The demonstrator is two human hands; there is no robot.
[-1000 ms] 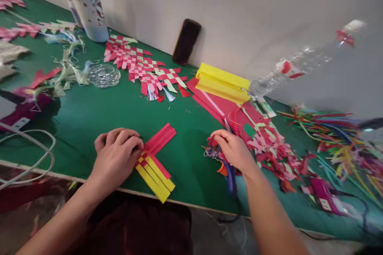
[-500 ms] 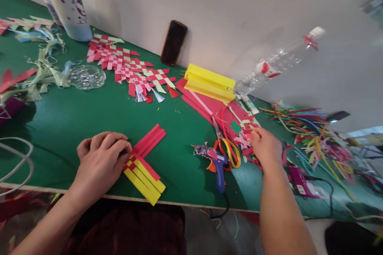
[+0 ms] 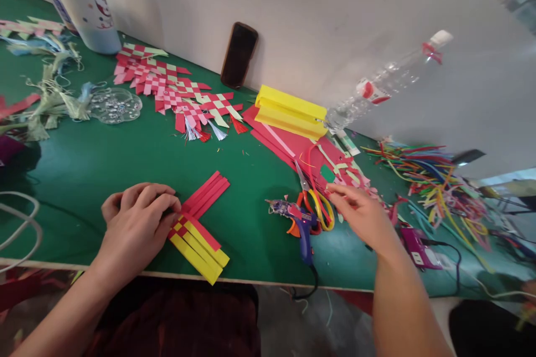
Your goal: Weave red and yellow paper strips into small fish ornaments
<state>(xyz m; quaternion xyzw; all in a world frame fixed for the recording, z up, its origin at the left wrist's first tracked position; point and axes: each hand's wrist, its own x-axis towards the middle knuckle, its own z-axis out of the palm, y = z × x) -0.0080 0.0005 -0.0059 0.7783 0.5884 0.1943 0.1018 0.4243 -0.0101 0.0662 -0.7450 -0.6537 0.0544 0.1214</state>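
My left hand point(image 3: 134, 220) rests near the table's front edge, fingers together and pressing down on a partly woven piece of red and yellow paper strips point(image 3: 201, 231). My right hand point(image 3: 362, 214) hovers just right of the scissors point(image 3: 320, 206) with yellow and red handles. Its fingers are stretched out and apart and nothing is in them. A blue and purple glue gun point(image 3: 299, 220) lies just left of the scissors, its cord running off the table edge.
The green table point(image 3: 125, 150) carries finished red and pale woven pieces point(image 3: 184, 94), a yellow and red paper stack point(image 3: 288, 114), a phone point(image 3: 238, 55) leaning on the wall, a tilted plastic bottle point(image 3: 377, 89), a white flask point(image 3: 87, 5), coloured strips point(image 3: 435, 178) and scraps at right.
My right hand went from the glue gun out to the scrap pile, then came back left toward the scissors with its fingers spread. The left hand stayed on the weave.
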